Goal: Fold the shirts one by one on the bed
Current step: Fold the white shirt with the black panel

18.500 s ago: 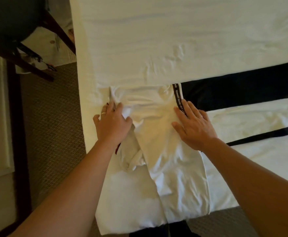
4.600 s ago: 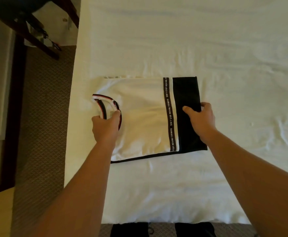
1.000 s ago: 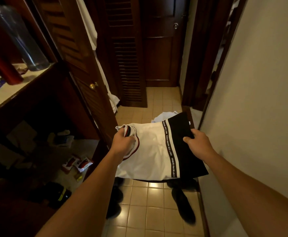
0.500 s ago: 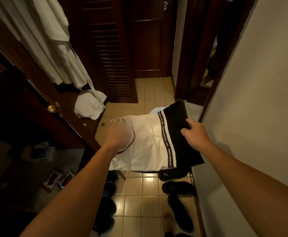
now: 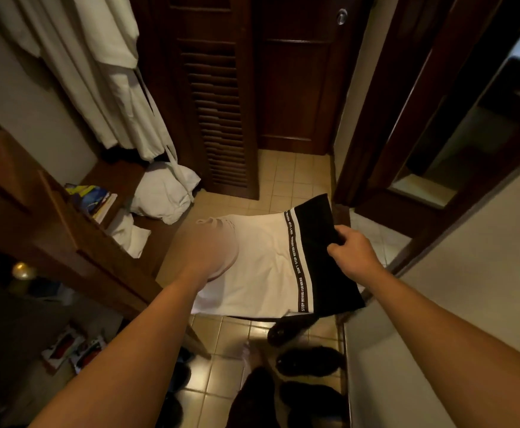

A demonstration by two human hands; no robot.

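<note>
While held flat above the tile floor (image 5: 286, 177), w/ both hands on it:
shirt (image 5: 261, 267): folded, white w/ black panel + text stripe, hanging in air beside open closet shelf (image 5: 160, 239).
right hand (image 5: 352, 253): pinching black edge, fingers curled on fabric.
left hand (image 5: 210, 253): motion-blurred at collar end; grip cannot be made out.
surroundings: white robe (image 5: 104, 75) hanging at left, dark shoes (image 5: 309, 361) sitting below.

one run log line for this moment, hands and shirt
stage: carrying folded shirt | left hand: blurred, at collar end | right hand: grips black end | location: above tiled floor, beside wooden shelf
</note>
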